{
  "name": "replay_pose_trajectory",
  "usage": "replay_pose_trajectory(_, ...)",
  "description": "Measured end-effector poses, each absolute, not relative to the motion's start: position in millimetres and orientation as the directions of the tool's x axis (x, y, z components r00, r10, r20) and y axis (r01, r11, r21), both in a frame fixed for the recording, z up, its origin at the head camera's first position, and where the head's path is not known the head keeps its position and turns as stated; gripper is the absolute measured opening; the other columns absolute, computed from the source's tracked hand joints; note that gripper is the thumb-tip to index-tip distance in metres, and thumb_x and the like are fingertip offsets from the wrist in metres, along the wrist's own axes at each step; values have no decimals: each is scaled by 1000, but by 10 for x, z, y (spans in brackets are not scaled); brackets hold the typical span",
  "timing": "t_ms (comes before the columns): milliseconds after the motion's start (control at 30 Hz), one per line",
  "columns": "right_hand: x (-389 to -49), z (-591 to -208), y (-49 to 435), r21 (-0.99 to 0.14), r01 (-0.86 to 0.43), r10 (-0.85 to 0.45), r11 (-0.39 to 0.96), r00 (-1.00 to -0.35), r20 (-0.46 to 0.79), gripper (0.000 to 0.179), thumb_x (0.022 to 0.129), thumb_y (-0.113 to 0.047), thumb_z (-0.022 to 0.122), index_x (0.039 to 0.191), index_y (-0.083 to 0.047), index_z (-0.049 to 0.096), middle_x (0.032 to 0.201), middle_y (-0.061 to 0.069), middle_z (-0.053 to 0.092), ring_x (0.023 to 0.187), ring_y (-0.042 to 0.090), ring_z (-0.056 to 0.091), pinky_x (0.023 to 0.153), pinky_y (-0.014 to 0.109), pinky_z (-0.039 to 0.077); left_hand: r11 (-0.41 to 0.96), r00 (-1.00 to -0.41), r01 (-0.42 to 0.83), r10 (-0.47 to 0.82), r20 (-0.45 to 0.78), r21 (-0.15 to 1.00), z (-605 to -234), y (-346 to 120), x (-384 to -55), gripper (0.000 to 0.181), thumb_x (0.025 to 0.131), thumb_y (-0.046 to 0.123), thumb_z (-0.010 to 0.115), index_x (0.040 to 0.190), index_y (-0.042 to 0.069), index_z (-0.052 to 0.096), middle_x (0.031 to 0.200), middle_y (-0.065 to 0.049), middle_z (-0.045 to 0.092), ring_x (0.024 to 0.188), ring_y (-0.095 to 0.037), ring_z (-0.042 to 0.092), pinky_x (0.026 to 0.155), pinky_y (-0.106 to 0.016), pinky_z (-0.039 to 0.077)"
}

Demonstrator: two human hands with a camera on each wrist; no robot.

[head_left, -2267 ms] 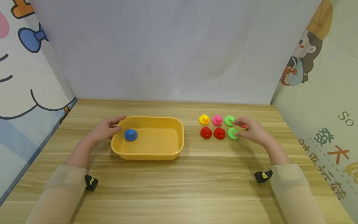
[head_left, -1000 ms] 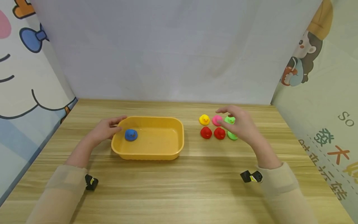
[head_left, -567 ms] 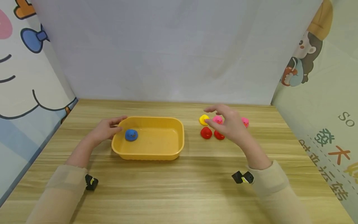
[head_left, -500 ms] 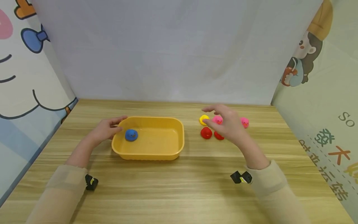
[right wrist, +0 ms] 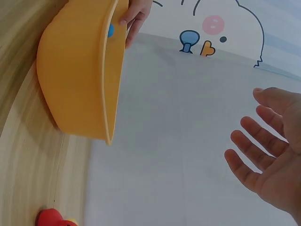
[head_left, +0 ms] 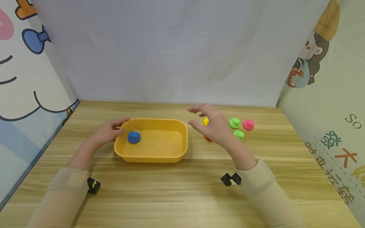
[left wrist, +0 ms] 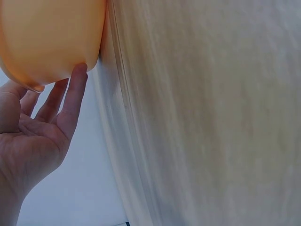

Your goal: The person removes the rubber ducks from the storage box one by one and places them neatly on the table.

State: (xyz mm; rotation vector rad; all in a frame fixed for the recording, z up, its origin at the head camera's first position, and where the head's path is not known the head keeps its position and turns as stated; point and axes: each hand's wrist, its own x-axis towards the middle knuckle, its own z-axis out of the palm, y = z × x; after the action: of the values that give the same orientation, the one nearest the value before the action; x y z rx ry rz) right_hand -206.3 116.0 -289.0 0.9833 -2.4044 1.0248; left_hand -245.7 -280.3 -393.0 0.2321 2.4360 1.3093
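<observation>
My left hand (head_left: 106, 132) holds the left end of a yellow plastic basin (head_left: 159, 157), thumb over its rim. In the left wrist view, fingers (left wrist: 73, 96) lie against the basin's outer wall (left wrist: 56, 56). A blue rubber duck (head_left: 134, 137) sits inside, towards the left. My right hand (head_left: 214, 125) is raised just right of the basin, fingers apart and nothing between them, as the right wrist view also shows. Behind it, a yellow duck (head_left: 206, 121) and a red duck (head_left: 208, 139) are mostly covered.
Two green ducks (head_left: 234, 123) and a pink duck (head_left: 248, 124) stand on the wooden table (head_left: 159, 196) to the right. A pale cloth (head_left: 171, 53) hangs behind the table, and printed sheets flank both sides.
My right hand has moved left from beside the rightmost ducks, across the group, towards the basin. The green and pink ducks at the right have come back into view. My left hand stays put.
</observation>
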Motion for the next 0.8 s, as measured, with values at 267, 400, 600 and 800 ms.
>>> replay_pose_trajectory(267, -2080, -2918, 901, -515, -713, -482, 476, -701, 525, 39, 83, -19, 72, 119, -7, 62, 115, 4, 66, 104, 16, 58, 88, 35, 49, 548, -919, -25, 317, -235, 836, -3886, -2796, -2417, 55, 99, 21, 49, 150, 19, 29, 149, -23, 31, 127, -43, 42, 79, -40, 55)
replay_pose_trajectory(400, -2086, -2945, 762, -536, -698, -509, 475, -714, 480, 42, 83, -21, 73, 121, -8, 61, 116, 3, 65, 104, 16, 58, 91, 33, 47, 551, -919, -26, 316, -238, 834, -3876, -2799, -2412, 55, 99, 22, 49, 150, 20, 29, 149, -22, 31, 127, -43, 42, 79, -41, 54)
replay_pose_trajectory(600, -2102, -3008, 549, -550, -699, -550, 457, -708, 442, 47, 83, -21, 73, 126, -9, 58, 123, 3, 62, 106, 17, 58, 92, 32, 47, 547, -916, -35, 317, -246, 836, -3863, -2788, -2411, 55, 100, 19, 47, 151, 18, 26, 149, -25, 29, 127, -44, 41, 80, -42, 54)
replay_pose_trajectory(800, -2129, -3107, 318, -544, -735, -597, 405, -663, 451, 48, 83, -19, 73, 127, -7, 58, 124, 6, 61, 106, 23, 58, 90, 31, 48, 540, -918, -36, 315, -241, 841, -3871, -2801, -2410, 55, 99, 21, 49, 150, 20, 28, 149, -25, 28, 128, -44, 40, 79, -41, 54)
